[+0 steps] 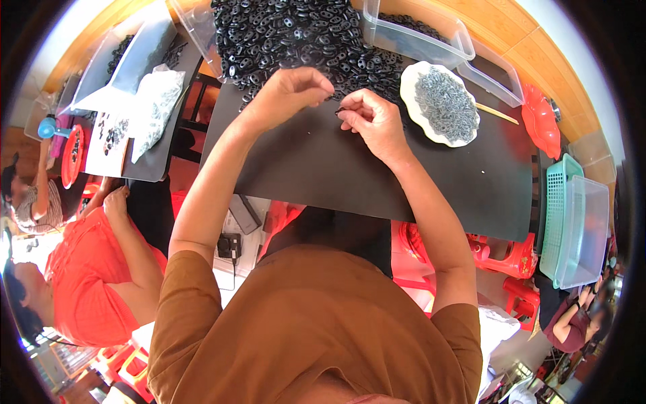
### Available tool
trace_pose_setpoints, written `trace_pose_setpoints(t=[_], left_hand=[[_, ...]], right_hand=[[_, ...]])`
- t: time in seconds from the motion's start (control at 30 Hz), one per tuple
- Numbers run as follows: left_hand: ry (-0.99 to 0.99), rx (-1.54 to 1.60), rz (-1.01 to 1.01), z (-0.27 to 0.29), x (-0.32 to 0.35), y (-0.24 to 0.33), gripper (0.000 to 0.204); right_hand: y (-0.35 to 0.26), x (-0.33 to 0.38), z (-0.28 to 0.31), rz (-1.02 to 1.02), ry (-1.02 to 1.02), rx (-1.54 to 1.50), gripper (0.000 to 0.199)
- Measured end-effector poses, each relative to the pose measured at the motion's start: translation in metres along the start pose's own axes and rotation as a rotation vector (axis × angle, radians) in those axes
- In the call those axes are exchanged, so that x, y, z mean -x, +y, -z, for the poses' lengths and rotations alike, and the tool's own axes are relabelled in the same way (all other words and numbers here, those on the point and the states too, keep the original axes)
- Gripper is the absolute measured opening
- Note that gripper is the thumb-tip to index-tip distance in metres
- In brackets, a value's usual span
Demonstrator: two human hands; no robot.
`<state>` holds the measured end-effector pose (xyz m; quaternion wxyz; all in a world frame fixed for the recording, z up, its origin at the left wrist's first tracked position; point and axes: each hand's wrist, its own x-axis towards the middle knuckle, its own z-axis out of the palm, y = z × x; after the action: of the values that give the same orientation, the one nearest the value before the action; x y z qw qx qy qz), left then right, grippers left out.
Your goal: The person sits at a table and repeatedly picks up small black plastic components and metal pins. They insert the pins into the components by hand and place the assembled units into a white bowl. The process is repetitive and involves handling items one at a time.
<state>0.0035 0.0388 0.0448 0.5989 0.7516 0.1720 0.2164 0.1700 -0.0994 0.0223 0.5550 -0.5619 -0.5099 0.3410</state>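
Note:
My left hand (286, 97) is over the near edge of a large heap of small black oval pieces with holes (289, 40). Its thumb and fingertips are pinched together, and what they grip is too small to make out. Close beside it, my right hand (377, 124) pinches a small black piece (340, 110) between thumb and forefinger. The fingertips of both hands face each other a short way apart, above the dark table (316, 165). Right of them stands a white scalloped dish (409, 101) filled with small silvery-grey parts (444, 104).
Clear plastic bins (424, 40) stand behind the heap. A thin wooden stick (498, 113) lies by the dish, near a red tray (540, 121). Green baskets (555, 215) are at far right. A person in red (101, 276) sits at a neighbouring table on the left.

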Motion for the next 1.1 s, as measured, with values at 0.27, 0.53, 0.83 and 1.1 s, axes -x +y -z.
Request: trace_pose_setpoints(t=[0.27, 0.53, 0.83, 1.1], left_hand=[[-0.005, -0.026, 0.017, -0.011, 0.012, -0.019, 0.01], [-0.01, -0.06, 0.025, -0.01, 0.012, -0.025, 0.011], [-0.006, -0.039, 0.023, -0.014, 0.014, -0.021, 0.008], [0.015, -0.083, -0.012, -0.02, 0.014, -0.021, 0.007]], right_hand=[[0.004, 0.0, -0.001, -0.009, -0.014, 0.075, 0.012], [0.005, 0.0, -0.002, 0.008, -0.013, 0.1, 0.011], [0.008, 0.0, -0.002, 0.031, -0.019, 0.098, 0.011], [0.01, 0.002, -0.004, 0.057, -0.018, 0.193, 0.008]])
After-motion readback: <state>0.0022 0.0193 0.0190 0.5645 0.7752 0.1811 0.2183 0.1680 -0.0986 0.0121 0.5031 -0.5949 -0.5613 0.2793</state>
